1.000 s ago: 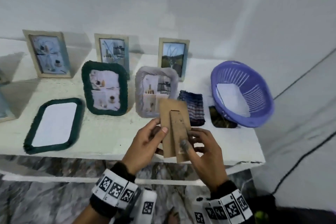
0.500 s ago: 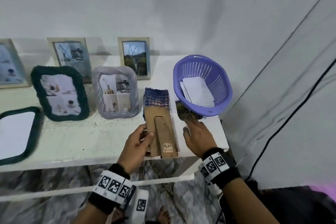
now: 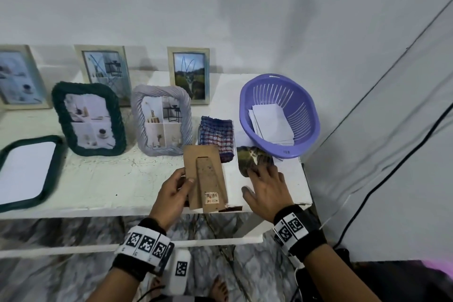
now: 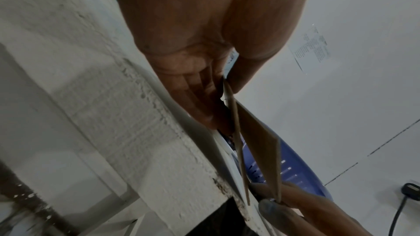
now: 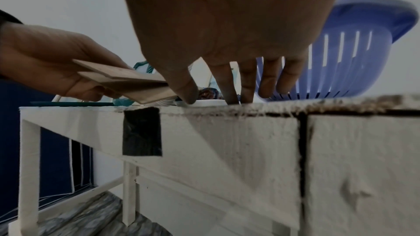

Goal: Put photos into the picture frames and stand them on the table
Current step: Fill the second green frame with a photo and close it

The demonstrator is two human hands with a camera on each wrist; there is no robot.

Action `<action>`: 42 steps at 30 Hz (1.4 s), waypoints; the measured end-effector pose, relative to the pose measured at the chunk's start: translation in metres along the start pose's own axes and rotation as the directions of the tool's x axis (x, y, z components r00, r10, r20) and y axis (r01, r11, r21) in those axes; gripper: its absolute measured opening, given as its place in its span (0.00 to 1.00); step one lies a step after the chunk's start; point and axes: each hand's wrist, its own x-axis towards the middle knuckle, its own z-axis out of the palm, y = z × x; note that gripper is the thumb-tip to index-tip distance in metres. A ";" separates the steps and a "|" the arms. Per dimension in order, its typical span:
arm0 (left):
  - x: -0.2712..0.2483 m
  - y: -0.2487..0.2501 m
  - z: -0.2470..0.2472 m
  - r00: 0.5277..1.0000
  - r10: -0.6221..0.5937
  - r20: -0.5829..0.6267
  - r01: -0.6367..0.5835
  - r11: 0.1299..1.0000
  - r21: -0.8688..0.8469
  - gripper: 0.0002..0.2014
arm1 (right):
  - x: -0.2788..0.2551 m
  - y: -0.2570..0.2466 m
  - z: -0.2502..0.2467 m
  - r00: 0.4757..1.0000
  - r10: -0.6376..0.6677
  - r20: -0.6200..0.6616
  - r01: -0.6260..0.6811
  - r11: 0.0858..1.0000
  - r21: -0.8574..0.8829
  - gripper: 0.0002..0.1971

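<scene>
**Two hands, one backing board, one photo**

Left hand (image 3: 171, 195) gripped the brown backing board (image 3: 204, 176), thumb on top, above the table's (image 3: 98, 186) front edge. Right hand (image 3: 266, 185) lay with fingers spread on the photo (image 3: 247, 155) beside the purple basket (image 3: 306, 115).

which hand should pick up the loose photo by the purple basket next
Right. The right hand already rests its fingertips on the photo lying beside the purple basket, while the left hand is busy gripping the cardboard frame back.
</scene>
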 end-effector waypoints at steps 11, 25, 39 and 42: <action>0.001 -0.007 -0.015 0.998 -0.012 -0.058 0.016 0.997 0.076 0.12 | -0.020 -0.002 0.005 0.998 0.041 0.040 -0.044 0.994 0.097 0.32; -0.011 -0.022 -0.061 0.991 -0.068 -0.119 0.079 0.992 0.097 0.14 | -0.024 -0.107 0.004 0.994 -0.102 -0.033 0.103 0.818 0.566 0.28; -0.008 -0.026 -0.136 0.986 0.132 -0.101 -0.018 0.689 0.724 0.17 | -0.006 -0.197 0.026 0.990 0.029 -0.136 0.032 0.906 0.422 0.18; -0.010 -0.024 -0.145 0.987 0.161 -0.023 -0.104 0.730 0.675 0.19 | -0.005 -0.201 0.025 0.989 0.044 -0.140 0.013 0.924 0.383 0.18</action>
